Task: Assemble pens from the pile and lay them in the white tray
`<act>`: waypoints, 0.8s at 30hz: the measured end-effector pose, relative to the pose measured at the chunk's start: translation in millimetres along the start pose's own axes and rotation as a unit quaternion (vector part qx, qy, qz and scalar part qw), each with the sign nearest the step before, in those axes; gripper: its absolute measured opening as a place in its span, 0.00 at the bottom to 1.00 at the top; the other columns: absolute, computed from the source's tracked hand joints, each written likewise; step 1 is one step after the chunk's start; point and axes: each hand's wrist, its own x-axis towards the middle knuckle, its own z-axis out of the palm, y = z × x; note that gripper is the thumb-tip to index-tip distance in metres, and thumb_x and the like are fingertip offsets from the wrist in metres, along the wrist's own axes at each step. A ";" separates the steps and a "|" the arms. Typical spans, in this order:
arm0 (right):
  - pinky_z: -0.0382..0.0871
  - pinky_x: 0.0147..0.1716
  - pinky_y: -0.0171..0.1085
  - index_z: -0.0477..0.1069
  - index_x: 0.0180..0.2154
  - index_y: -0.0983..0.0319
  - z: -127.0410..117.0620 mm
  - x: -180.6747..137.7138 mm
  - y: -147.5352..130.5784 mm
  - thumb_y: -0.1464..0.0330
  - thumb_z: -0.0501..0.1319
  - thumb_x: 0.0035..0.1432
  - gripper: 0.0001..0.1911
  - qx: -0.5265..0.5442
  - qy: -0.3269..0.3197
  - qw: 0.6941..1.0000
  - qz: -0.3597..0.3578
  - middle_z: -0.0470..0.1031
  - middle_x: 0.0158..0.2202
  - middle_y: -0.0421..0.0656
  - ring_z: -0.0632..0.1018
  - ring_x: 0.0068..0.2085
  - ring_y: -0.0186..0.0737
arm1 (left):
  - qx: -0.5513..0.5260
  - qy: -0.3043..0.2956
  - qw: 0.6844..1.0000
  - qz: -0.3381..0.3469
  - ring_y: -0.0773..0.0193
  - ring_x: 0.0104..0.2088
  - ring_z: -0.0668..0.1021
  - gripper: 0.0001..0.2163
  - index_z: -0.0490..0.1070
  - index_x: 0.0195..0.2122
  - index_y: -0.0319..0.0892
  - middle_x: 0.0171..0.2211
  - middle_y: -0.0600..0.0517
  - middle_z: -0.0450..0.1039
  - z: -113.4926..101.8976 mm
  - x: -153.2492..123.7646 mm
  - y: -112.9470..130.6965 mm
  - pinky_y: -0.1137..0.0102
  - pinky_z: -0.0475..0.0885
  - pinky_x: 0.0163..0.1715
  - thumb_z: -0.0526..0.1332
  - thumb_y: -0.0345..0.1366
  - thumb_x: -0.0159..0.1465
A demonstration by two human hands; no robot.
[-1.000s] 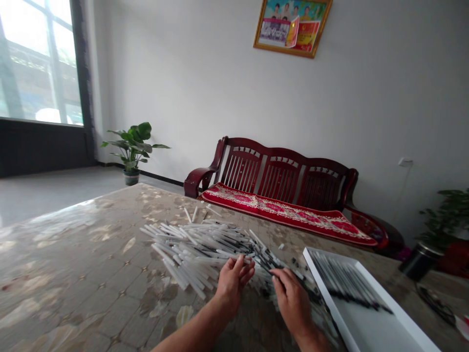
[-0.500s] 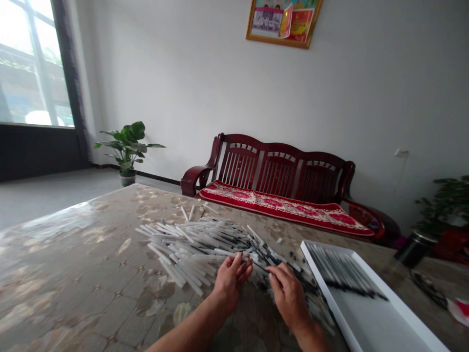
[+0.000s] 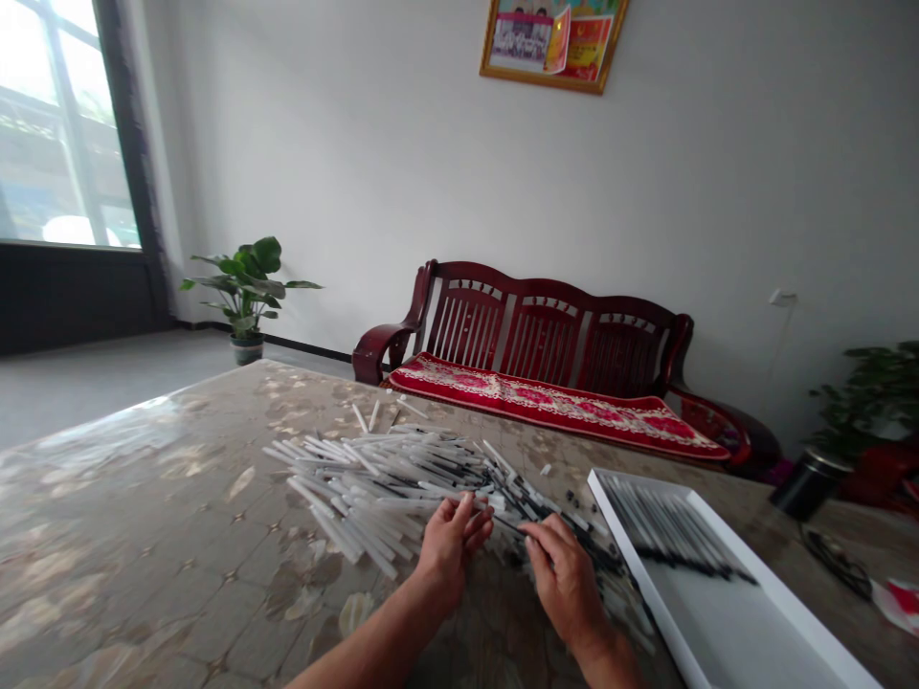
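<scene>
My left hand (image 3: 446, 547) is closed in a pinch around a whitish pen barrel (image 3: 437, 492), whose far end points left over the pile. My right hand (image 3: 564, 579) pinches the dark end of a thin pen refill (image 3: 508, 522), which runs across to the fingers of my left hand. Whether its tip sits inside the barrel is hidden by the fingers. Just beyond both hands lies a loose heap of white translucent pen barrels (image 3: 351, 469). Dark pen parts (image 3: 527, 493) are mixed in along its right side.
A white shallow box (image 3: 782, 627) stands at right, with a row of pens with black ends (image 3: 667, 522) in its far part. Small black pieces (image 3: 572, 498) lie beside it. A dark pot (image 3: 808, 486) and a cable (image 3: 837, 565) are farther right. Behind the patterned table (image 3: 179, 536) stands a wooden bench (image 3: 546, 335).
Both hands keep almost the same pose and grip. The whole view has shifted very slightly; no piece has visibly been taken or let go.
</scene>
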 end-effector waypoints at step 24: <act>0.61 0.62 0.46 0.52 0.65 0.56 29.1 -0.5 -33.9 0.54 0.42 0.69 0.28 0.172 0.031 0.983 0.052 0.57 0.66 0.49 0.60 0.66 0.45 | 0.072 -0.152 0.983 -0.076 0.67 0.22 0.77 0.17 0.72 0.24 0.38 0.21 0.54 0.75 -1.0 -26.4 -29.9 0.74 0.74 0.26 0.78 0.39 0.43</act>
